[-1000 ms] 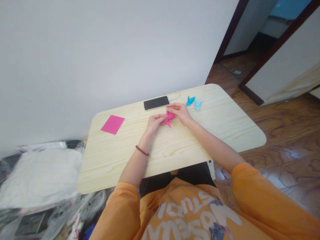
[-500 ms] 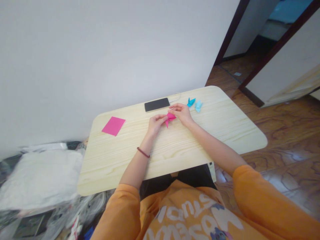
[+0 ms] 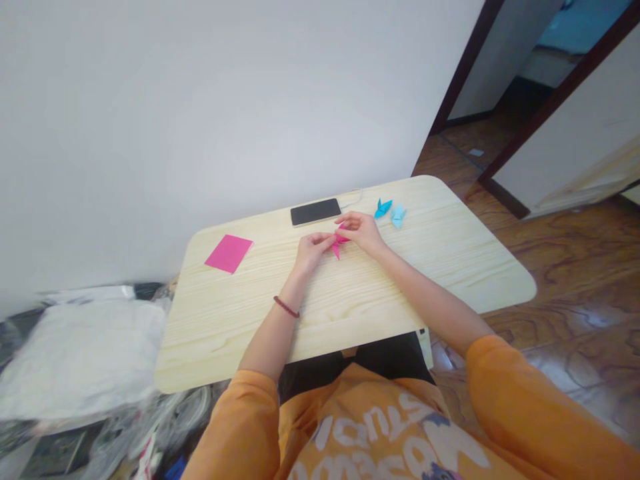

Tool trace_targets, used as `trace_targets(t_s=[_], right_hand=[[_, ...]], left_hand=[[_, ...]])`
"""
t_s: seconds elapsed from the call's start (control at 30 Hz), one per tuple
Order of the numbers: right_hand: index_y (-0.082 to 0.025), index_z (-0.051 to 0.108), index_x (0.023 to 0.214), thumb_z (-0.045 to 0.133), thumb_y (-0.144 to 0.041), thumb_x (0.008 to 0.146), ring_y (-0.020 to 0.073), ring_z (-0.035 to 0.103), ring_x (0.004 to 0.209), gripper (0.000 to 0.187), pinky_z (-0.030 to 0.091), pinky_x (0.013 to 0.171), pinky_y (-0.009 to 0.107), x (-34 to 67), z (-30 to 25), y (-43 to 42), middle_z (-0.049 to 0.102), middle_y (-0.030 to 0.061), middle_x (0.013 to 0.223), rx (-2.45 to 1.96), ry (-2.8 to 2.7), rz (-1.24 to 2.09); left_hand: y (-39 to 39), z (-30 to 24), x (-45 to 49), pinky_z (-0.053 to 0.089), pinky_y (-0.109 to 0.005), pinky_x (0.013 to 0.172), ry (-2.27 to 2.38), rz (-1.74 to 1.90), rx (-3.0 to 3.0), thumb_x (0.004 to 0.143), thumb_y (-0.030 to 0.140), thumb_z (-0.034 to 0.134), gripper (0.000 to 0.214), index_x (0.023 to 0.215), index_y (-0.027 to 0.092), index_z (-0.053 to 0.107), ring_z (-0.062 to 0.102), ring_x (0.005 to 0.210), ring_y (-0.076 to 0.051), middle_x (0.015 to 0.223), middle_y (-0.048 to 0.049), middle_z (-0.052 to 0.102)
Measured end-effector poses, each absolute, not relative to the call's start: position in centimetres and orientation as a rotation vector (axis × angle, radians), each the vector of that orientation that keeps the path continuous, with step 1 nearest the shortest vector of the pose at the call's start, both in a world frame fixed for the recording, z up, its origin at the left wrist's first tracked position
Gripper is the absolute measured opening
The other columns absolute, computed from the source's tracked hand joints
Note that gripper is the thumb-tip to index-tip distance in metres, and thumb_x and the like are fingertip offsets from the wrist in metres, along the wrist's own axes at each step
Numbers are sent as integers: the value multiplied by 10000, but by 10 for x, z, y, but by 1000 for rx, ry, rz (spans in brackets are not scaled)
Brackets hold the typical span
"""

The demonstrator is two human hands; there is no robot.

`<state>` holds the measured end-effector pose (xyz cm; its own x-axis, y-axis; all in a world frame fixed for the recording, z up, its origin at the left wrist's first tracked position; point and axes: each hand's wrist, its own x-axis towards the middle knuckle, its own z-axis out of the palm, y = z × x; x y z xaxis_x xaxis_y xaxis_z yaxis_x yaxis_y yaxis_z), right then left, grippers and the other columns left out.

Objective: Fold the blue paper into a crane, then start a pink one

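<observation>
A small folded pink paper piece (image 3: 339, 243) rests near the far middle of a light wooden table (image 3: 350, 300). My left hand (image 3: 311, 250) pinches its left side, and my right hand (image 3: 361, 231) pinches its right side. Both sets of fingers are closed on the paper, which they partly hide. A pointed tip sticks out below my fingers.
A flat pink paper sheet (image 3: 229, 253) lies at the table's far left. A black phone (image 3: 315, 211) with a cable lies by the wall. Two blue folded paper figures (image 3: 391, 211) sit to the right of my hands. White bags (image 3: 75, 360) are piled left of the table.
My hands have closed in over the pink paper, so less of it shows. The camera tilted slightly, shifting the table lower in view.
</observation>
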<state>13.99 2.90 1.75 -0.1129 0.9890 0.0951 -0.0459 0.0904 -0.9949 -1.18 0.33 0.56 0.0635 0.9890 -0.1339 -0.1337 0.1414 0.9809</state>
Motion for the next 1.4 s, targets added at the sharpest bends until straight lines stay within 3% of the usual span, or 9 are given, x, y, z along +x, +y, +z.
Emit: trace_targets(t_s=[0.3, 0.73, 0.97, 1.13, 1.4], right_hand=[[-185, 661, 805, 735, -263, 571, 140, 595, 537, 257, 465, 547, 266, 146, 21, 32, 661, -17, 584, -1078, -1319, 1218], [-181, 674, 833, 734, -269, 594, 162, 650, 619, 262, 539, 695, 319, 149, 19, 36, 683, 0, 616, -1054, -1199, 1242], [-195, 670, 838, 758, -372, 620, 158, 677, 707, 294, 562, 754, 328, 152, 16, 40, 707, 8, 694, -1010, -1117, 1239], [-182, 703, 825, 806, -313, 556, 156, 654, 676, 317, 548, 708, 310, 146, 15, 35, 695, 8, 694, -991, -1286, 1242], [-182, 687, 785, 790, -306, 572, 149, 635, 616, 268, 536, 666, 305, 143, 15, 32, 672, -7, 627, -976, -1284, 1187]], left_hand=[[6, 3, -15, 477, -298, 755, 1125, 1105, 1074, 543, 381, 836, 296, 707, 152, 747, 632, 671, -155, 726, -56, 736], [8, 4, -14, 495, -311, 772, 1125, 1119, 1053, 576, 318, 810, 230, 717, 147, 752, 645, 685, -162, 744, -63, 740], [8, 3, -13, 505, -323, 781, 1114, 1139, 1050, 578, 338, 804, 240, 713, 147, 750, 657, 683, -169, 739, -65, 741], [10, -2, -15, 506, -332, 783, 1106, 1157, 1047, 569, 361, 816, 278, 735, 147, 754, 656, 679, -166, 751, -70, 743], [12, -6, -17, 507, -347, 827, 1134, 1193, 1120, 603, 328, 774, 258, 791, 153, 771, 681, 756, -193, 832, -85, 761]])
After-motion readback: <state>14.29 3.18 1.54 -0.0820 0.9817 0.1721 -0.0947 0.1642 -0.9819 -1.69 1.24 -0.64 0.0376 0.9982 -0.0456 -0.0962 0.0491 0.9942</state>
